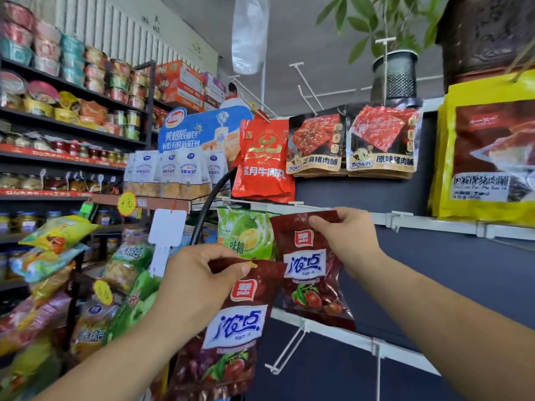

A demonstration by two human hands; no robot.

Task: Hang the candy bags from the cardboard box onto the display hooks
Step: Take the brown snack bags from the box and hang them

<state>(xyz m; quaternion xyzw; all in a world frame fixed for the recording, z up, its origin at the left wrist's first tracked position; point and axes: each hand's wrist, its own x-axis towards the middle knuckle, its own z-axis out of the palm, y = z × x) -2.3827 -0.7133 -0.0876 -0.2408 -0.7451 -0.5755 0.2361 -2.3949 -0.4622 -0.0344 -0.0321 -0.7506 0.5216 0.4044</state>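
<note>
My right hand (344, 235) pinches the top edge of a dark red candy bag (314, 273) and holds it up against the white display rail (428, 224), beside a green durian candy bag (246, 233) that hangs there. My left hand (199, 282) pinches the top of a second dark red candy bag (231, 334), lower and to the left. An empty white display hook (286, 354) sticks out from the lower rail. The cardboard box is out of view.
Red, black and yellow snack bags (382, 140) hang on the upper row of the dark wall panel. Shelves of cans and jars (72, 91) fill the left side. A rack of snack packs (58, 256) stands close at lower left. More empty hooks (307, 82) jut out overhead.
</note>
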